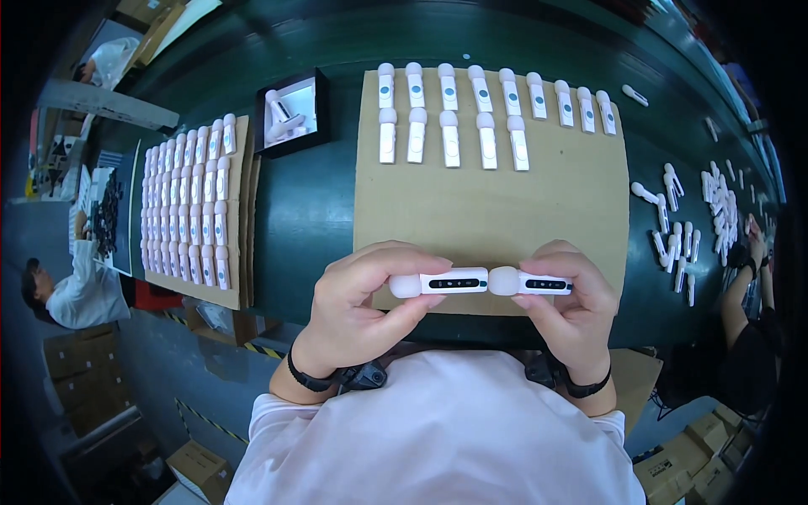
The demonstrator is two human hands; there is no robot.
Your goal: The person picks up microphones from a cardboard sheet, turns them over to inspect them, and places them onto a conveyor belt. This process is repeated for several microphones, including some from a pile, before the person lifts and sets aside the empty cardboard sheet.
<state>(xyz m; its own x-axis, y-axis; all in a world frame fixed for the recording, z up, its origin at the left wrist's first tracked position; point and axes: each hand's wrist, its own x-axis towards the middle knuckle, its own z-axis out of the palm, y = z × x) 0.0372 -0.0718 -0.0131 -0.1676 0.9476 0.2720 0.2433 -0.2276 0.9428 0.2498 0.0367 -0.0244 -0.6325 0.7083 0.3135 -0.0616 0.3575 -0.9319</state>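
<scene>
Closest up is a white shirt (pixel 438 429), soft plain fabric, filling the bottom of the view, with a black band on each wrist. Left hand (pixel 358 307) is pinched around a smooth white plastic wand (pixel 439 284) with a rounded matte bulb head and a dark oval strip down its body. Right hand (pixel 572 307) is clamped on a second wand (pixel 532 283) of the same kind, bulb end pointing left so it touches the tail of the first. Both are held end to end just above the near edge of the cardboard sheet (pixel 497 202).

Going left to right on the dark green table (pixel 303 202): a cardboard tray (pixel 245 210) packed with tight rows of small white wands, a black box (pixel 295 111) with a white inside and a few pieces in it, the big flat brown sheet with two rows of wands (pixel 484 105) at its far edge, then a loose heap of wands (pixel 699 219) on the right.

Fingers cover parts of both held wands. Another person's hand at the right rim is dark and hard to read.
</scene>
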